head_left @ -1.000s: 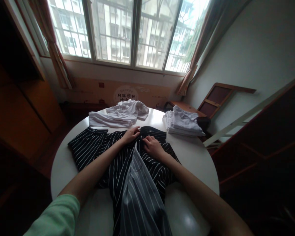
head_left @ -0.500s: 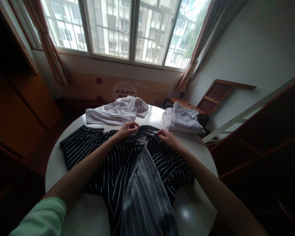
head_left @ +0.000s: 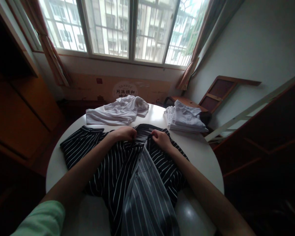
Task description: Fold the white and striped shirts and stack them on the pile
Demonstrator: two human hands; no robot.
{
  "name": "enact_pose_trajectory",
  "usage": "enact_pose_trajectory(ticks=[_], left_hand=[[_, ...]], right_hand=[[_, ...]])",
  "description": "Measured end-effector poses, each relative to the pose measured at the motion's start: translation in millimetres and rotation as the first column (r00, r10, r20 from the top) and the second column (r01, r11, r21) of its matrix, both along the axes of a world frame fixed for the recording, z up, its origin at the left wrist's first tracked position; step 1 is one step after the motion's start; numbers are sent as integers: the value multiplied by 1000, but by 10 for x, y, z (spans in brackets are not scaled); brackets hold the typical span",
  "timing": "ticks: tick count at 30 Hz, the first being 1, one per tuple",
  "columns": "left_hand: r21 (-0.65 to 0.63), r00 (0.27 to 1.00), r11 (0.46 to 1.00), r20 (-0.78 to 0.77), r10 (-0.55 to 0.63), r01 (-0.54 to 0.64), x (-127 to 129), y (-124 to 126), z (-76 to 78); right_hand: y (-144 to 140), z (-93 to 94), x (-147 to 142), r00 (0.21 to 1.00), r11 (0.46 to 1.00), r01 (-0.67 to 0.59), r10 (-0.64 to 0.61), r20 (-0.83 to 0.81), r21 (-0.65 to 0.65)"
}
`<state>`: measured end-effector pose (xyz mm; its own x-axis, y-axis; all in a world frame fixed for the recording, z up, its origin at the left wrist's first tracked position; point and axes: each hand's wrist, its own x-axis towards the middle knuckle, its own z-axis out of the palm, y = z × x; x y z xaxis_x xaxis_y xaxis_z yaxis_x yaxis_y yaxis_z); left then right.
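Observation:
A black shirt with white stripes (head_left: 108, 167) lies spread on a round white table (head_left: 201, 154), front up, one panel folded back to show its grey inside. My left hand (head_left: 124, 133) pinches the cloth near the collar on the left of the opening. A short way to its right, my right hand (head_left: 161, 139) grips the other edge near the collar. Both hands sit close together at the shirt's far end. The left sleeve of the shirt stretches out toward the table's left side.
A crumpled white garment (head_left: 118, 113) lies at the table's far edge. A folded stack of white clothes (head_left: 184, 119) rests at the far right. Beyond are a large window, a cardboard panel under it, and wooden furniture on both sides.
My hands have drawn closer together at the collar, the right one moving left and down. The shirt's right side has bunched in slightly.

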<state>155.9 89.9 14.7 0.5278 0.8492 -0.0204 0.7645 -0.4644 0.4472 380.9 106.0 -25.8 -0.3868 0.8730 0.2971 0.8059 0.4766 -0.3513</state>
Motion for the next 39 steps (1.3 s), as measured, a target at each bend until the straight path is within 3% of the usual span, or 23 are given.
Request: enact_pose_trajectory(ticks=[3,6,8,12,17,21,24,29,34,39], left_hand=[[170,995,982,73,73,-84,18,59,5],[382,947,881,263,188,-280,83,91,-21],[411,887,824,409,215,-389,138,106,-63],[258,783,853,573,243,-454,230,150,-194],[128,750,925,629,203,-358,274,175,-295],[91,757,945,626,191,-314,286,139,-267],[120,777,946,606,170,-300,338,84,-256],[78,711,947,680,178,-312,492,21,-432],[-100,591,959,769,243,-264,515,63,-679],[-211,513,952,805,298,-222,489,47,-655]], right_hand=[[-1,20,-4,994,988,-59,71,-81,146],[-20,65,-21,975,954,-69,126,-181,291],[-47,103,-30,946,953,-98,178,-270,286],[-116,163,-44,891,975,-135,196,-408,174],[-151,194,-57,887,975,-147,205,-413,168],[-167,229,-58,886,980,-114,175,-430,163],[-229,254,-93,881,972,-191,232,-413,138],[-320,136,-223,851,927,-326,374,-368,186],[-281,-66,-287,864,955,-233,290,-411,184],[-255,-97,-279,859,973,-137,210,-467,186]])
